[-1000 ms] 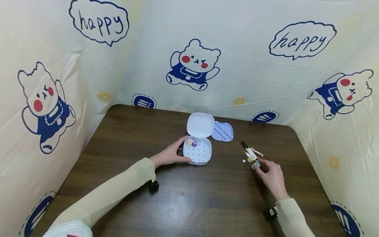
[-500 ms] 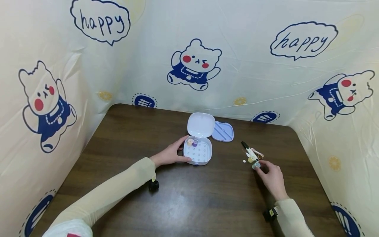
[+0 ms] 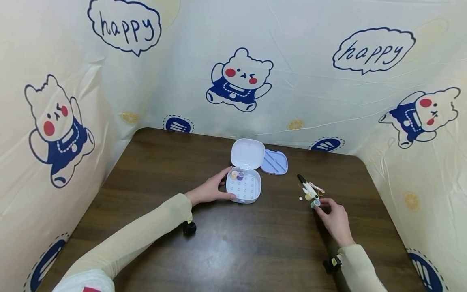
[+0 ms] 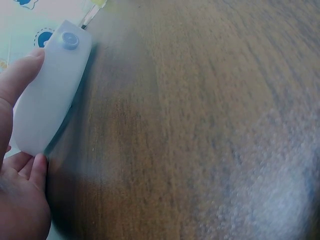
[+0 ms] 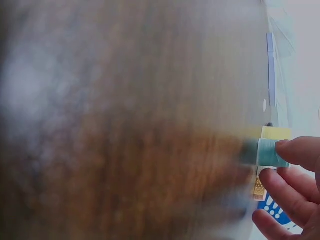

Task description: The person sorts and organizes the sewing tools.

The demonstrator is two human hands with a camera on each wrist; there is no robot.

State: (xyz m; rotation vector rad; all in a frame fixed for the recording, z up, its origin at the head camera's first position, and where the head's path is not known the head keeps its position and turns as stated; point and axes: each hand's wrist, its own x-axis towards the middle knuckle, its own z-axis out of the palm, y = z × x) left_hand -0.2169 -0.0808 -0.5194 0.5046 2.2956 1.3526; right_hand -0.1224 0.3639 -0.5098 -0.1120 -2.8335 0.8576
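My left hand (image 3: 208, 190) grips the left side of a white sewing box (image 3: 258, 188), thumb at the front, fingers round the back corner. Its lid (image 3: 248, 153) stands up. In its back left corner, a peach thread spool (image 3: 234, 175) and a purple thread spool (image 3: 240, 176) stand side by side among small pegs. In the left wrist view the box's front wall (image 4: 52, 95) shows beside my thumb. To the right, my right hand (image 3: 336, 221) pinches a teal thread spool (image 5: 270, 152) between thumb and fingers. A yellow thread spool (image 5: 276, 133) is right beside it.
A lilac tray (image 3: 274, 163) lies behind the box, to its right. Beyond my right fingers are a white stick with a black end (image 3: 302, 179), a slim pinkish-white piece (image 3: 317, 187) and a small white disc (image 3: 300, 198). A patterned curtain (image 3: 303, 81) borders the brown table (image 3: 226, 251).
The teal spool has turned slightly in my right fingers, showing more of its thread. Both hands stay in nearly the same place.
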